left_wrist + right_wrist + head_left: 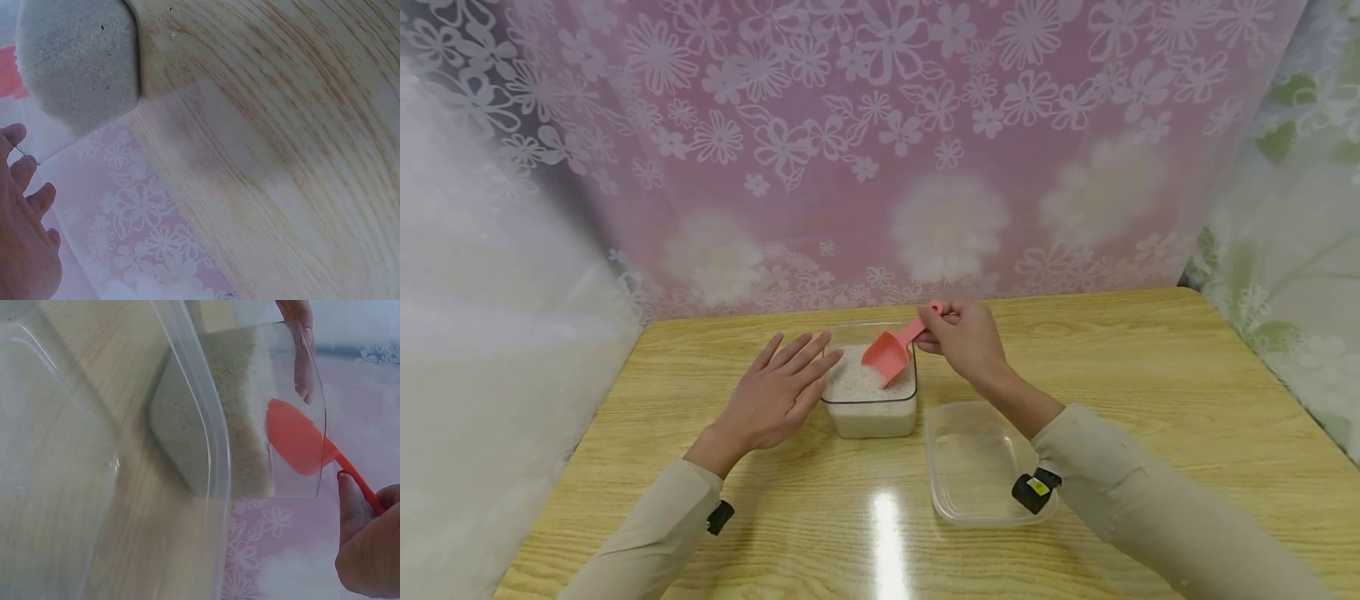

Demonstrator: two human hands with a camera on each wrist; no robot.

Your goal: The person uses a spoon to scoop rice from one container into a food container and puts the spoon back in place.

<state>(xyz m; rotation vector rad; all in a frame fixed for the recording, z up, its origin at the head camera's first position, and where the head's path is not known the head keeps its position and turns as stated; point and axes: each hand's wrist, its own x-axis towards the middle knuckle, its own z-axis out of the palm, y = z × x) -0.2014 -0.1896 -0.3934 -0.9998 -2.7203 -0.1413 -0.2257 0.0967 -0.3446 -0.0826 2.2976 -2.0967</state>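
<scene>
In the head view, a clear container (874, 421) of rice (850, 379) stands near the back of the table. My right hand (967, 337) pinches the handle of a pink scoop (889, 357), whose bowl is tilted down at the rice inside the container's rim. Seen through the clear wall in the right wrist view, the scoop (294, 437) has its edge at the rice surface. My left hand (775, 396) lies at the container's left side with fingers stretched out, fingertips at the rim. Part of that hand (28, 237) shows in the left wrist view.
A second clear plastic container (977, 462) sits in front of the right forearm, close to the rice container, with no lid on it. The wood-grain table (805, 533) ends at a pink floral curtain (850, 167) behind. Pale curtains hang at both sides.
</scene>
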